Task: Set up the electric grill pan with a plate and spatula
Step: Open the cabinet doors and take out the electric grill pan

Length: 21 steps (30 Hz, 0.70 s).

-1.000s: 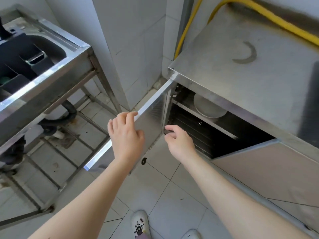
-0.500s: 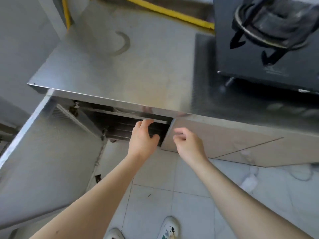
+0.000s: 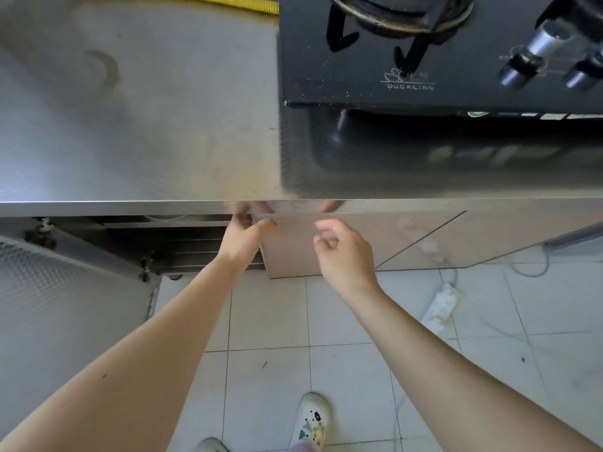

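Under the front edge of the bench (image 3: 130,141), left hand (image 3: 243,243) is inside the one open cabinet (image 3: 163,243), fingers hidden so can't tell what they grip, right hand (image 3: 342,252) loosely curled and empty; I'd get both hands under the one plate (image 3: 166,217), probably that pale rim, and lift it level.

This is looking like a kitchen: a black gas stove (image 3: 424,76) is sitting at the upper right on a stainless steel counter (image 3: 146,132). A yellow gas hose (image 3: 228,2) is running along the top edge, and white floor tiles (image 3: 270,314) are filling the bottom.
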Each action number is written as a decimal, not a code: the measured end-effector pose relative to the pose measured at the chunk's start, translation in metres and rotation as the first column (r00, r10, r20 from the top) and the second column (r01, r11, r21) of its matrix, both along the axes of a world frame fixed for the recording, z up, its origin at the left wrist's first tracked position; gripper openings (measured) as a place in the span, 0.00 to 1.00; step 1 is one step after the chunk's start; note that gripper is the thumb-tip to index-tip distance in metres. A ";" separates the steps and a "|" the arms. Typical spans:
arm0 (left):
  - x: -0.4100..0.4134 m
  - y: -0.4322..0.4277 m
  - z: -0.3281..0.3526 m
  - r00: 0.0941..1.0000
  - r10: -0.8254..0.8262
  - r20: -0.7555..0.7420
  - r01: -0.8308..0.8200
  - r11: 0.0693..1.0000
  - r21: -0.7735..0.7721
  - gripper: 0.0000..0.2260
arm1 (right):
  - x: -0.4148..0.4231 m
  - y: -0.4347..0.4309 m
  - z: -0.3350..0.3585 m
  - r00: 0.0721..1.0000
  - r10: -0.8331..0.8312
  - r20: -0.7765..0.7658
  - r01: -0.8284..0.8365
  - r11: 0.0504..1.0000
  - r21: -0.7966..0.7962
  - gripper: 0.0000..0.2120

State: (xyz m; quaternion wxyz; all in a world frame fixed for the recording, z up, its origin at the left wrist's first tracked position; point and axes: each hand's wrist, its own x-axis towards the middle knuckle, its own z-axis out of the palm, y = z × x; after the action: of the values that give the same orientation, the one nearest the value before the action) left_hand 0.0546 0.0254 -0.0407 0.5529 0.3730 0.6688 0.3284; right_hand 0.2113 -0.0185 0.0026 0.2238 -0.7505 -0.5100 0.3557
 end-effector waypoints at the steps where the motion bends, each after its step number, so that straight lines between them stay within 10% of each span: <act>1: -0.003 -0.006 0.001 1.000 -0.022 0.009 0.022 1.000 -0.002 0.19 | 0.000 -0.002 0.001 1.000 -0.021 0.007 0.021 0.999 0.028 0.13; 7: -0.024 -0.048 0.007 0.961 -0.277 0.016 0.276 0.948 -0.156 0.29 | -0.005 -0.017 0.005 0.982 -0.150 0.115 0.125 0.971 0.205 0.10; 11: -0.020 -0.069 0.010 0.906 -0.416 0.075 0.421 0.872 -0.249 0.15 | -0.003 -0.036 0.004 0.946 -0.172 0.275 0.115 0.970 0.212 0.11; 21: 0.054 -0.124 0.002 0.645 -0.700 0.307 0.741 0.473 -0.478 0.19 | 0.051 -0.087 -0.001 0.911 -0.209 0.355 0.168 0.975 0.142 0.18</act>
State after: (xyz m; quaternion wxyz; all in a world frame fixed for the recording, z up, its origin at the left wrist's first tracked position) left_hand 0.1082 -0.0986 -0.0386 0.7451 0.4263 0.4948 -0.1355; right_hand 0.2628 -0.1055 0.0012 0.1982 -0.8362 -0.4865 0.1574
